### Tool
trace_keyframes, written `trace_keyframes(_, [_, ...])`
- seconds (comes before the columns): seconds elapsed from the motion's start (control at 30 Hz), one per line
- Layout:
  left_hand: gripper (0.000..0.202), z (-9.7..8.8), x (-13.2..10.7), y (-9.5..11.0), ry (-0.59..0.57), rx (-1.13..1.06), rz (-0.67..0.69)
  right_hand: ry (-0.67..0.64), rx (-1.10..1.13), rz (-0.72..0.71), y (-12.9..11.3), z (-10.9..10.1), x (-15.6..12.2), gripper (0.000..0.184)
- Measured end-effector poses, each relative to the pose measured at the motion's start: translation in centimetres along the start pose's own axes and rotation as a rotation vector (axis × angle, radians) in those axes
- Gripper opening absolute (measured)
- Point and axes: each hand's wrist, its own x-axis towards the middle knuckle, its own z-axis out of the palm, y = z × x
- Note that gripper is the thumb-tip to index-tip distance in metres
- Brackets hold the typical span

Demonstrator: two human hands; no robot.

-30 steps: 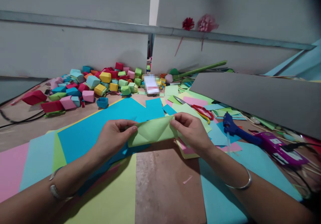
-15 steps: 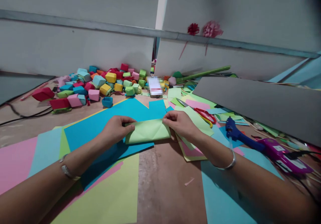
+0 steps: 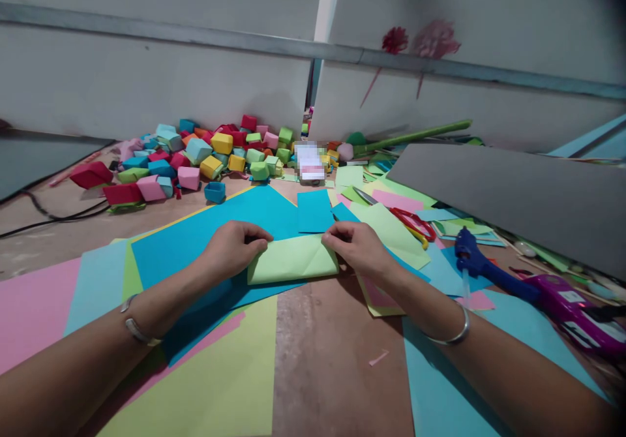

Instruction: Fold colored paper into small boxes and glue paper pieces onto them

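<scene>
A folded strip of light green paper point(image 3: 293, 259) stretches between my two hands, creased along its face. My left hand point(image 3: 237, 249) pinches its left end between thumb and fingers. At the upper right corner my right hand point(image 3: 356, 246) pinches it the same way. Beneath and behind the strip lie large blue sheets point(image 3: 195, 254). A small blue paper piece point(image 3: 314, 210) lies just beyond its top edge. The fingertips of both hands are partly hidden behind the paper.
Folded paper boxes point(image 3: 198, 150) in many colours are heaped at the back left, beside a phone point(image 3: 310, 162). Red-handled scissors point(image 3: 413, 222) lie on paper at the right, near a purple and blue glue gun point(image 3: 562, 303). A grey board point(image 3: 513, 192) leans over the clutter.
The view has shifted slightly, so the background sits a little differently. Both hands still hold the green paper by its ends, in nearly the same pose.
</scene>
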Motion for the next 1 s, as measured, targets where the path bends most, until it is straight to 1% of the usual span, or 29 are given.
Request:
trace_keyframes(0.27, [0.031, 0.1, 0.0, -0.1, -0.022, 0.053, 0.01, 0.067, -0.096, -0.06, -0.2, 0.1, 0.1, 0.016])
trace_keyframes(0.43, [0.03, 0.3, 0.0, -0.3, -0.023, 0.085, 0.027, 0.073, -0.155, -0.102, -0.1, 0.1, 0.1, 0.02])
trace_keyframes(0.77, [0.023, 0.7, -0.1, -0.7, -0.036, 0.152, 0.117, 0.124, -0.372, -0.249, 0.3, 0.9, 0.1, 0.015])
trace_keyframes(1.0, [0.021, 0.7, -0.1, -0.9, -0.027, 0.191, 0.154, 0.131, -0.427, -0.274, 0.8, 1.3, 0.1, 0.013])
